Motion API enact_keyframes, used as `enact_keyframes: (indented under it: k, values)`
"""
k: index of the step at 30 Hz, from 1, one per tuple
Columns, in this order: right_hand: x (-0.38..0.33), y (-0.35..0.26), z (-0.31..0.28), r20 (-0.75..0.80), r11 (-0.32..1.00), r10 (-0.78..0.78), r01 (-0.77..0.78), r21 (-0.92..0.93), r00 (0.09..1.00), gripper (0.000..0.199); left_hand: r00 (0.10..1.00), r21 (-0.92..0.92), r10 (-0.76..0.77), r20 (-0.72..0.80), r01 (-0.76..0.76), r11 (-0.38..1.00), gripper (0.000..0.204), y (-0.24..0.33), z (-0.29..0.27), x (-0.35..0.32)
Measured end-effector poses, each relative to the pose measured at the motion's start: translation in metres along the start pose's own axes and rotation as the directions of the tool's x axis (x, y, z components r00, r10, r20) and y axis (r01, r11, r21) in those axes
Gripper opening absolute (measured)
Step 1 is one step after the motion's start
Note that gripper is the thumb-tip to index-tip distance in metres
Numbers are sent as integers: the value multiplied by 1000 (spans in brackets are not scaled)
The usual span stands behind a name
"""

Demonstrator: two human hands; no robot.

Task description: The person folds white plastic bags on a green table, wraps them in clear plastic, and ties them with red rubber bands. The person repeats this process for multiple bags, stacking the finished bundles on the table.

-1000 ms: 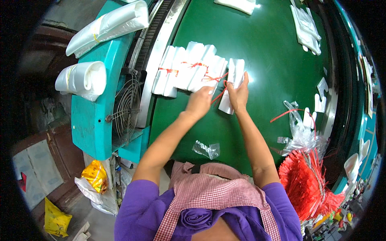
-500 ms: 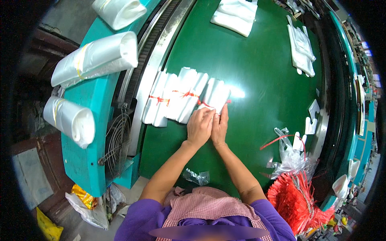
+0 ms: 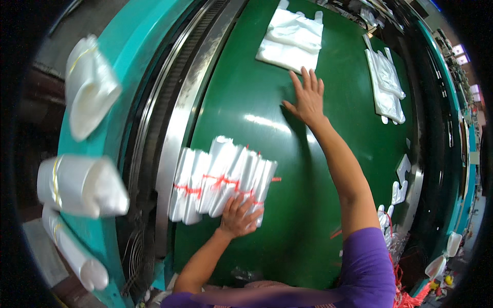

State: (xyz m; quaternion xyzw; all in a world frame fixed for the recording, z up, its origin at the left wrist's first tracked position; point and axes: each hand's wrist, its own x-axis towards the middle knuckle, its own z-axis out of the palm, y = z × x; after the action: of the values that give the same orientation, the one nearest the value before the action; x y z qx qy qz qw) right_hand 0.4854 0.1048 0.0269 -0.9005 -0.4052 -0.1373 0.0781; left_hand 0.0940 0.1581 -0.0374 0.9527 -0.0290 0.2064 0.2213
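Note:
Folded white plastic bags tied with red strips make a row of bundles (image 3: 221, 167) on the green tabletop (image 3: 277, 246), at its left side. On the near end of the rightmost bundle (image 3: 263, 177) rests my left hand (image 3: 239, 217), its fingers spread over the plastic rather than wrapped round it. My right hand (image 3: 309, 97) is stretched far forward, holding nothing, with fingers apart. Its fingertips come to the near edge of a flat stack of white handled bags (image 3: 290, 38); whether they touch it I cannot tell.
Another stack of white bags (image 3: 386, 77) lies at the far right. Rolled bags with yellow ties (image 3: 84, 185) sit on the teal machine frame (image 3: 105, 138) at the left. A metal rail (image 3: 190, 92) borders the table. Red strips (image 3: 411, 297) and clear plastic scraps (image 3: 396, 241) are at the lower right.
Both hands were together at the rightmost bundle. My right hand has left it and reached forward to the bag stack; my left stays on the bundle, which now lies against the others.

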Motion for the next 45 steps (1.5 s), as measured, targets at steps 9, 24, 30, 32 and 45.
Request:
enact_keyframes:
  k: [9,24,30,32,45]
  values:
    - [155,44,66,305,983,170,-184,15,937,66,1000,52,-12,-12,13,999,30,3,0,-13]
    - [-244,-14,-89,520,961,118,-229,156,846,52,1000,-14,2,-15,-2,1000,45,-1,0,5]
    - [-373,-118,-131,554,840,259,-468,275,791,48,998,5,23,-52,-23,1000,42,1,-1,3]
    - [-372,-120,-122,573,734,437,-643,218,693,45,998,11,37,-56,-36,999,44,1,0,3]
    - [-445,-151,-156,555,888,242,-412,205,796,48,992,5,75,-104,-75,997,53,2,0,1]
